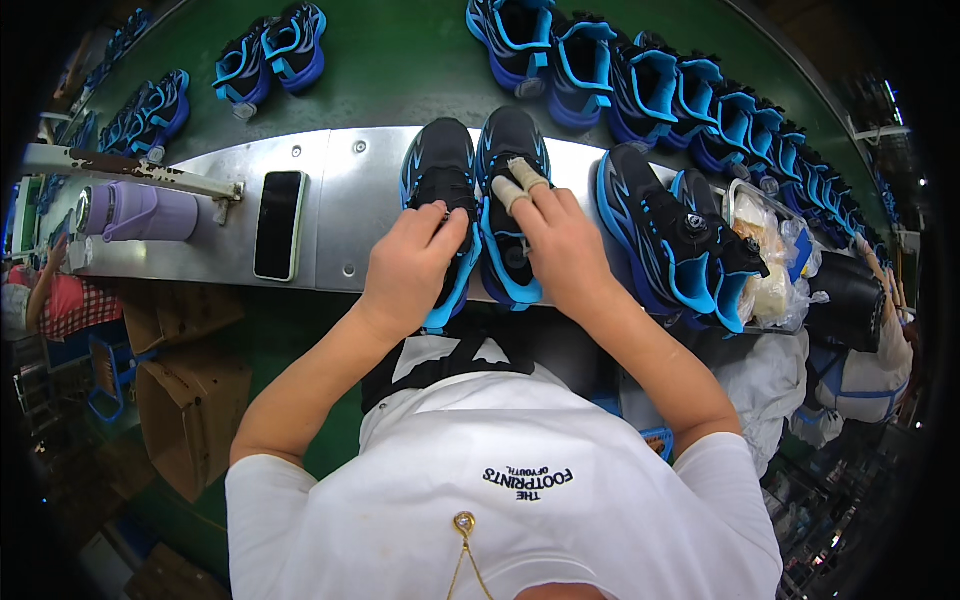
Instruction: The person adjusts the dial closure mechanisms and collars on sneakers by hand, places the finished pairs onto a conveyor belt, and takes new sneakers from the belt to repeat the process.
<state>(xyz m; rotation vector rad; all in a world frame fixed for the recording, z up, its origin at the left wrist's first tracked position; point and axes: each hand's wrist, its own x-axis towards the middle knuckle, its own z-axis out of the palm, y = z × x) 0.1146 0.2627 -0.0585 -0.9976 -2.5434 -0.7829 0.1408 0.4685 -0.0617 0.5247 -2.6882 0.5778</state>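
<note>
Two black sneakers with bright blue lining and soles stand side by side on the metal ledge, toes away from me. My left hand (410, 262) is closed, thumb and fingers pinched at the tongue of the left sneaker (440, 148). What lies between those fingertips is hidden. On the right sneaker (513, 134), my right hand (562, 238) rests with two fingers stretched over the lacing area. Pale coverings wrap those two fingertips. Its thumb is mostly hidden. Close to the right forearm, another pair of sneakers (628, 215) leans together, one showing a round dial.
A phone (280, 225) and a lilac tumbler (150, 212) lie left on the metal ledge (340, 180), near a worn metal bar (130, 165). A tray of plastic bags (770, 270) sits right. Sneakers line the green surface (400, 60). Cardboard boxes (190, 420) stand below; other people work at both sides.
</note>
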